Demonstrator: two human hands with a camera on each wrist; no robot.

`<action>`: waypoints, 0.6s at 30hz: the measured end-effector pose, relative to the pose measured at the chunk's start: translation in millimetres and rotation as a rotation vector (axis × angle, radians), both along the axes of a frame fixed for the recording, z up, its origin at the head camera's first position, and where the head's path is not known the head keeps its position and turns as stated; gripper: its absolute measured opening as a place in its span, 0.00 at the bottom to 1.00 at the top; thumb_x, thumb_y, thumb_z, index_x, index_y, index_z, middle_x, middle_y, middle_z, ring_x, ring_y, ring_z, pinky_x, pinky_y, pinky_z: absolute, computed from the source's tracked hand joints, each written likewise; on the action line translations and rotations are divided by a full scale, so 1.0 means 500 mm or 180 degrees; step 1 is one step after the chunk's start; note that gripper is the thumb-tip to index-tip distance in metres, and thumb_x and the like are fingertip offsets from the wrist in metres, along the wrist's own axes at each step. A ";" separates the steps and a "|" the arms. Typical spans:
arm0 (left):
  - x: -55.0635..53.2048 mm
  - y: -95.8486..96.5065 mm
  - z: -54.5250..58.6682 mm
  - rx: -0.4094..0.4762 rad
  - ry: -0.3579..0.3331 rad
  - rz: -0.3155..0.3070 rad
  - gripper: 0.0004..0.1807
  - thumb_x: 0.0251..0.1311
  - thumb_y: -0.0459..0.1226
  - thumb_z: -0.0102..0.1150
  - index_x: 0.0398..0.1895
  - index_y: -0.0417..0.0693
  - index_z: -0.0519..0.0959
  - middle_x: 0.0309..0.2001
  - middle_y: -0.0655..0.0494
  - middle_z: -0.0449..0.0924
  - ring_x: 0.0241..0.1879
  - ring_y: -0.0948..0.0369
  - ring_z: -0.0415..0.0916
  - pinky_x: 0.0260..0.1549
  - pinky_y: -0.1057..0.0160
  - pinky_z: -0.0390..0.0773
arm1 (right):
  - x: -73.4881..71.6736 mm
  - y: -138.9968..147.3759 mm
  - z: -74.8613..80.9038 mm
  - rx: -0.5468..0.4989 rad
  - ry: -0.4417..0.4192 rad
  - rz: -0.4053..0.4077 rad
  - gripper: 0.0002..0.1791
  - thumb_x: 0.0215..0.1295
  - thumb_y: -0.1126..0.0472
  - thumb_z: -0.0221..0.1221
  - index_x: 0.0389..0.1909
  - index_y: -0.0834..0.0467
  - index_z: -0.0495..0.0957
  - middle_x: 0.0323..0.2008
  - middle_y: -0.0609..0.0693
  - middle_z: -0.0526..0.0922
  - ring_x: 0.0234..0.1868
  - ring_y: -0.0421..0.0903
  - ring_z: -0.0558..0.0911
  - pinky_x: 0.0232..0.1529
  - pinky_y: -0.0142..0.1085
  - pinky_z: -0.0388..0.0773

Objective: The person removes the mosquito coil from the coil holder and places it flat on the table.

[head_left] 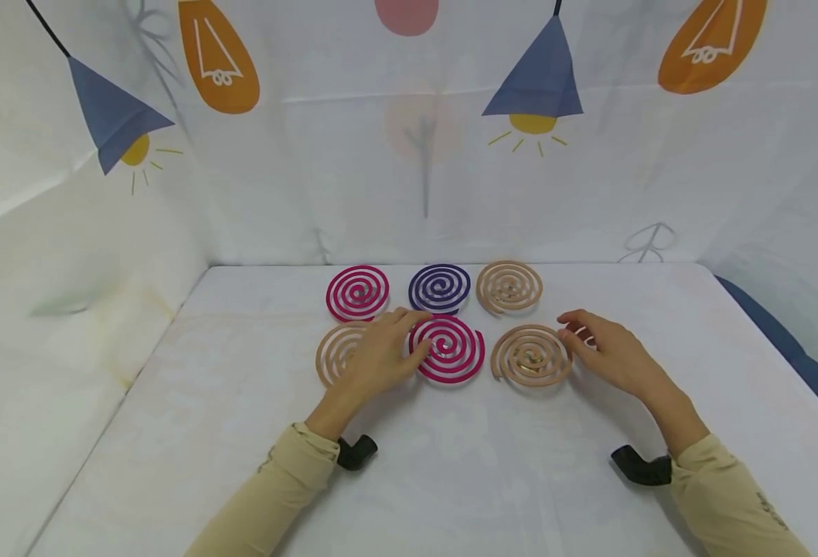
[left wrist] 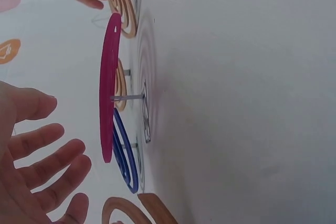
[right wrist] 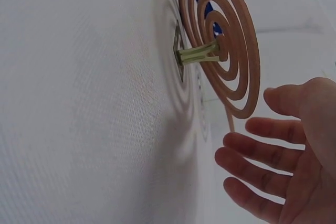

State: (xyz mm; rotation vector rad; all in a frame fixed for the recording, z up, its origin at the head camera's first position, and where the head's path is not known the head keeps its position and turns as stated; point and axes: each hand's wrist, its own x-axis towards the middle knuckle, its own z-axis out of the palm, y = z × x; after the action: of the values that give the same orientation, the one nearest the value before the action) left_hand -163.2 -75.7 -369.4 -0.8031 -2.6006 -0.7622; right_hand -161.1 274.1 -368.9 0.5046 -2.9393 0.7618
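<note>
Several mosquito coils stand in two rows on small metal stands. My left hand (head_left: 383,352) hovers between the front tan coil (head_left: 327,357), which it partly covers, and the front magenta coil (head_left: 448,367). In the left wrist view its fingers are spread and hold nothing, with the magenta coil (left wrist: 108,77) just beyond them. Beside the right edge of the front-right tan coil (head_left: 533,374) is my right hand (head_left: 614,356). The right wrist view has its fingers loosely bent and apart from the tan coil (right wrist: 247,66), which sits raised on a gold-coloured metal stand (right wrist: 197,54).
Behind stand a magenta coil (head_left: 357,294), a dark blue coil (head_left: 440,288) and another tan coil (head_left: 509,286). The white table (head_left: 465,464) meets a printed white curtain (head_left: 353,178) at the back. A black wrist piece (head_left: 356,452) shows under the left sleeve.
</note>
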 end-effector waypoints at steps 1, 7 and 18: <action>-0.001 0.002 0.000 0.0007 -0.0016 -0.0005 0.20 0.58 0.40 0.59 0.54 0.48 0.77 0.46 0.53 0.80 0.41 0.56 0.77 0.40 0.58 0.74 | 0.000 0.000 0.000 -0.0009 0.0003 0.0000 0.20 0.71 0.53 0.48 0.56 0.62 0.71 0.44 0.59 0.81 0.43 0.54 0.81 0.44 0.50 0.77; -0.006 0.014 -0.004 -0.0004 -0.0228 0.0036 0.20 0.60 0.42 0.59 0.56 0.50 0.76 0.40 0.53 0.80 0.34 0.59 0.72 0.32 0.60 0.68 | 0.000 -0.002 0.003 -0.0107 -0.0028 0.0003 0.19 0.71 0.53 0.49 0.55 0.62 0.71 0.43 0.58 0.81 0.41 0.54 0.82 0.42 0.47 0.77; -0.008 0.043 0.000 -0.0056 -0.0396 0.0118 0.20 0.60 0.42 0.57 0.56 0.52 0.76 0.48 0.55 0.80 0.44 0.57 0.75 0.43 0.53 0.73 | 0.004 -0.002 0.009 -0.0148 -0.0069 0.0061 0.17 0.70 0.56 0.51 0.54 0.60 0.72 0.40 0.57 0.82 0.36 0.48 0.82 0.33 0.33 0.76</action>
State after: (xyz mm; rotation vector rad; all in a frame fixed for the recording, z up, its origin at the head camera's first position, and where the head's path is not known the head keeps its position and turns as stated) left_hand -167.2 -54.3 -369.6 -0.7319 -2.7273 -0.8038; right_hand -158.9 273.1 -364.7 0.5250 -2.9330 0.8410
